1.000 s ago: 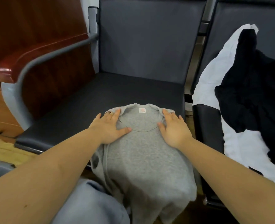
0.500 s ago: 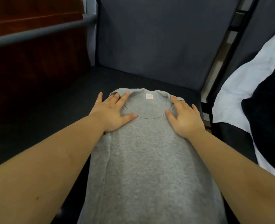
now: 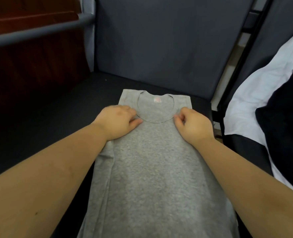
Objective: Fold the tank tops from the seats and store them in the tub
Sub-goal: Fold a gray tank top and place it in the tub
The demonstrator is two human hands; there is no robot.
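Single head-worn view, close, facing forward and down over the seat (image 3: 59, 117).

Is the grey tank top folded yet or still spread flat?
Partly folded: grey tank top lies lengthwise on the seat, sides tucked in, not yet folded across.

Heather-grey tank top (image 3: 152, 162) on a black seat (image 3: 59, 117); white cloth (image 3: 255, 93) under black cloth (image 3: 285, 134); reddish-brown wood panel (image 3: 30, 66).

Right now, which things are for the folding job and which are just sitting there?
For the job:
grey tank top, laid out on the seat
white garment and black garment on the next seat
left hand, right hand

Just there:
wooden panel
grey armrest bar
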